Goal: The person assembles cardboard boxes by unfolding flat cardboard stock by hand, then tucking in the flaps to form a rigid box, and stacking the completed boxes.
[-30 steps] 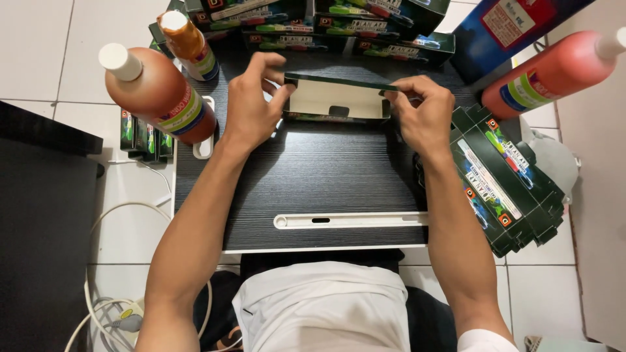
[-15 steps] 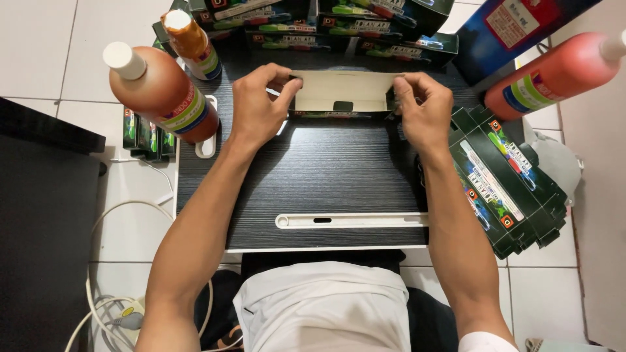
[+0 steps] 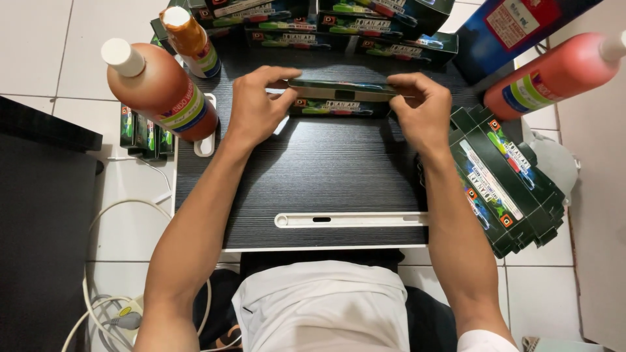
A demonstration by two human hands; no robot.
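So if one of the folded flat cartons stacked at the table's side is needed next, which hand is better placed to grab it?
Probably the right hand: the stack of flat cartons lies just beside its wrist, while the left hand is across the small box both hold, nearer the large orange bottle.

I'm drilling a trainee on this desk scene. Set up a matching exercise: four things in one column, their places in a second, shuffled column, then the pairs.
Things:
1. large orange-red bottle with white cap
2. stack of flat folded cartons
3. long green carton
4. white slotted ledge

Places:
A. near edge of the black desk
B. between the left hand and right hand
C. desk's right edge
D. desk's left edge

Pairs: 1-D, 2-C, 3-B, 4-A
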